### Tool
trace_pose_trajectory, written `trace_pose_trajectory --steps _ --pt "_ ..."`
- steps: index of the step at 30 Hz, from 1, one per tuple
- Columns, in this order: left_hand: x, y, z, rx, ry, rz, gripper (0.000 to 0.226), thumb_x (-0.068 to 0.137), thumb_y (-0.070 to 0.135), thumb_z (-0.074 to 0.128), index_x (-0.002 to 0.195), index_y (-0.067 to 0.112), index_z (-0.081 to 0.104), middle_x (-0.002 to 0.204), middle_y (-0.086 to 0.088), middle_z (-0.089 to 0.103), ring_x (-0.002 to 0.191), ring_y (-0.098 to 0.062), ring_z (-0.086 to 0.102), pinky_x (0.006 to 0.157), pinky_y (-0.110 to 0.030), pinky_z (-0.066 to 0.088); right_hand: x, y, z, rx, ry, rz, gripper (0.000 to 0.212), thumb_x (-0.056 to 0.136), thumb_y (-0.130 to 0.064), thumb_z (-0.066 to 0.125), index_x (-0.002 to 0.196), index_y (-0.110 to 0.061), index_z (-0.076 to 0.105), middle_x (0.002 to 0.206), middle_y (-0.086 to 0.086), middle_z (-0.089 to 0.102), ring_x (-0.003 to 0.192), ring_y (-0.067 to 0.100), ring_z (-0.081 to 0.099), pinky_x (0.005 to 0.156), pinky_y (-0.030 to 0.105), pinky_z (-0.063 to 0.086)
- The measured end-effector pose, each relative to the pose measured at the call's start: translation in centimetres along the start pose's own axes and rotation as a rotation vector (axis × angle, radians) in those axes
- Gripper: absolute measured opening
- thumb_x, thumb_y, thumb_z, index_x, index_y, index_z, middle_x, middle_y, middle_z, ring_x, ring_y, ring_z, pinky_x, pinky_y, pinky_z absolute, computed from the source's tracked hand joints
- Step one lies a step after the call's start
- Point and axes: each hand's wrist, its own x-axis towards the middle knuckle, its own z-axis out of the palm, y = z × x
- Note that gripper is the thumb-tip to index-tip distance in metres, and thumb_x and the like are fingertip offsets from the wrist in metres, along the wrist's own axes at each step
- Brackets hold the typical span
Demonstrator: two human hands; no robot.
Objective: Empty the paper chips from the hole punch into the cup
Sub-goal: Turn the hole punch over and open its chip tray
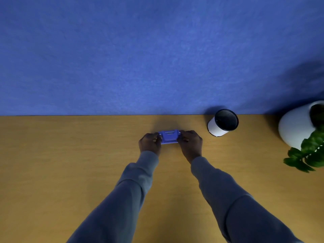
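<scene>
The person stands at a wooden worktop [70,155] with both arms stretched forward, in grey sleeves [133,181]. Between the two hands lies a small blue hole punch [169,137], near the middle of the worktop and not far from the back edge. The left hand [150,143] closes its fingers on the left end of the punch, and the right hand [190,141] closes on the right end, so the punch is gripped from both sides. It seems to rest on the wood or just above it; from this angle I cannot tell which. The face of the punch that looks up shows a pale slot or label, too small to read. To the right of the hands, well apart from them, stands a white cup [221,123] with a dark inside, close to the blue wall [157,50] behind the worktop. Further right, at the edge of the view, there is a white round pot [294,127] with a green plant [308,153] whose leaves hang over the wood.
</scene>
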Motion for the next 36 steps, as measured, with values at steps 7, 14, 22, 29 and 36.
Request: trace_pose_trajectory --steps 7,14,22,29,36 --pt "-0.9 2.0 -3.3 -0.293 0.075 -0.044 0.018 0.083 0.017 0.077 0.100 0.013 0.078 0.106 -0.006 0.075 0.097 -0.022 0.072 0.090 -0.027 0.053 -0.9 -1.6 -2.3 0.139 0.068 -0.092 0.024 0.088 -0.010 0.076 0.112 -0.010 0.078 0.112 0.011 0.071 0.086 0.019 0.071 0.075 0.017 0.058" --pt "-3.0 4.1 -7.1 -0.765 -0.040 -0.075 0.013 0.076 0.024 0.083 0.085 0.034 0.081 0.096 -0.002 0.080 0.086 -0.010 0.072 0.090 -0.038 0.058 -2.7 -5.4 -7.1 0.307 0.087 -0.131 0.026 0.089 -0.012 0.075 0.113 -0.023 0.077 0.104 -0.012 0.077 0.086 0.001 0.072 0.077 0.016 0.055" --pt "-6.7 3.9 -7.9 -0.981 -0.143 -0.129 0.016 0.080 0.010 0.080 0.095 0.012 0.081 0.091 -0.009 0.080 0.089 -0.022 0.071 0.086 -0.043 0.059 -6.4 -6.6 -9.1 0.449 0.042 -0.049 0.028 0.090 -0.016 0.076 0.114 -0.030 0.078 0.093 -0.016 0.080 0.084 0.000 0.073 0.077 0.021 0.058" --pt "-8.9 3.8 -9.2 -1.042 -0.180 -0.221 0.029 0.078 0.009 0.082 0.106 0.011 0.074 0.090 -0.010 0.080 0.085 -0.019 0.076 0.070 -0.031 0.061 -8.0 -6.4 -9.8 0.525 -0.007 -0.010 0.032 0.088 -0.015 0.076 0.111 -0.038 0.077 0.096 -0.018 0.080 0.091 0.008 0.076 0.082 0.031 0.061" --pt "-11.3 4.8 -10.7 -1.081 -0.376 -0.223 0.053 0.059 0.040 0.093 0.100 0.010 0.078 0.095 -0.009 0.079 0.087 -0.024 0.076 0.074 -0.034 0.061 -7.0 -7.0 -13.2 0.584 -0.155 -0.107 0.032 0.088 -0.006 0.076 0.110 -0.030 0.078 0.108 -0.007 0.081 0.102 0.013 0.075 0.093 0.040 0.060"
